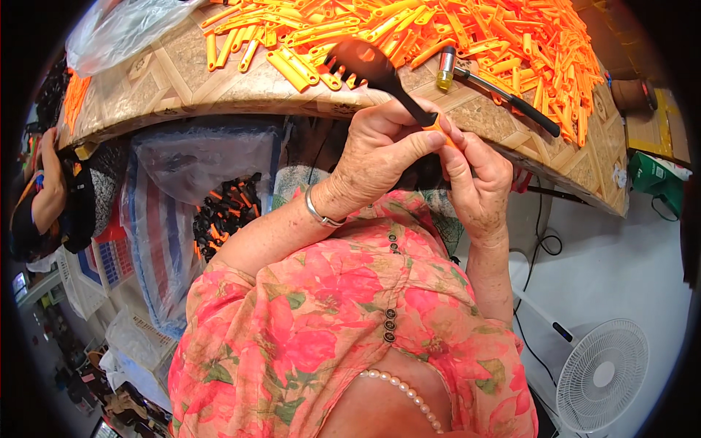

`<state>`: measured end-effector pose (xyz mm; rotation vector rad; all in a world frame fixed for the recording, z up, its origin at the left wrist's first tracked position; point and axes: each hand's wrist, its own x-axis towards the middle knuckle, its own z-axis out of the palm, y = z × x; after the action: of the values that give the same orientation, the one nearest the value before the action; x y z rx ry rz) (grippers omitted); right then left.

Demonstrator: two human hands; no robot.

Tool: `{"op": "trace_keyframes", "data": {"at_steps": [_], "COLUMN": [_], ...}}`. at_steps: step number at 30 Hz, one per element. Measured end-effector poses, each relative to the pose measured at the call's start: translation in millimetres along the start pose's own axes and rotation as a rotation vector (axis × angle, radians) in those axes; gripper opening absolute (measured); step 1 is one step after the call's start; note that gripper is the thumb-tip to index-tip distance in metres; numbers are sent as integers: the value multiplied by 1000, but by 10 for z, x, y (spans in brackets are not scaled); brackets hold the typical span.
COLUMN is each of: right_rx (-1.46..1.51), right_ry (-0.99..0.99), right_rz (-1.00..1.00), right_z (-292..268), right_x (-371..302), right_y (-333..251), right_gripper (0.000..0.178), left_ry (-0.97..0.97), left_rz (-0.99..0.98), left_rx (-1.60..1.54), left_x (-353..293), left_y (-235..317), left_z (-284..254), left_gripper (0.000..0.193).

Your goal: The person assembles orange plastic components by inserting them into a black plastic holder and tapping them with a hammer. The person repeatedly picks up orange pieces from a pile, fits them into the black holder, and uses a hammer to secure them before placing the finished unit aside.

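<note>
Far to the left of the left hand, a co-worker's bare arm [50,175] is reaching upward at the edge of view. Beyond and left of the left hand, a clear plastic bag [124,33] is lying on the patterned table [171,77]. Nearer, left of that hand and below the tabletop, a striped bag [152,241] is standing, and black-and-orange utensils [226,212] are lying in it. The left hand [391,139], with a silver bangle [319,208] on its wrist, is gripping a black toothed server [365,62] by its neck, the head pointing away beyond the fingers. An orange handle [443,130] is sitting at the neck's end, between the two hands' fingertips. The right hand [478,175] is pinching this handle between thumb and fingers. Beyond both hands, a large pile of orange handles [504,36] is covering the table's far part. Just beyond the right hand, a hammer [515,101] is lying against the pile. Right of and below the right hand, a white fan [603,374] is standing.
</note>
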<state>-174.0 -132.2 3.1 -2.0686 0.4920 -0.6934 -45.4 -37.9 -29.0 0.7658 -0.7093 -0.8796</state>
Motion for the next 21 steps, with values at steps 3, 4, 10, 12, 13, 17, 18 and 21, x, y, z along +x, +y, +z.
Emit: {"op": "trace_keyframes", "data": {"at_steps": [3, 4, 10, 12, 13, 17, 18, 21], "right_rx": [80, 87, 89, -24, -76, -358, -452, -553], "right_ry": [5, -26, -344, -367, -391, -408, -387, -274], "right_rz": [75, 93, 107, -88, -139, -352, -402, -606], "right_z": [64, 42, -423, -506, -528, -535, -517, -410], "right_x": [-23, -10, 162, 197, 226, 350, 363, 416], "right_y": [9, 13, -50, 29, 47, -6, -24, 42], "right_gripper": [13, 13, 12, 11, 12, 17, 18, 20], "left_ry": [69, 73, -130, -176, -111, -269, -328, -300], "left_rz": [-114, -113, 177, -96, -276, -738, -719, -729], "left_rx": [31, 60, 289, 357, 89, -514, -440, -353], "left_x": [-4, -12, 15, 50, 13, -93, -101, -117], "left_y": [40, -14, 32, 248, 246, 222, 237, 323], "left_z": [22, -17, -81, -135, -215, -413, -398, -318], "left_gripper": [12, 12, 22, 28, 36, 73, 69, 54]}}
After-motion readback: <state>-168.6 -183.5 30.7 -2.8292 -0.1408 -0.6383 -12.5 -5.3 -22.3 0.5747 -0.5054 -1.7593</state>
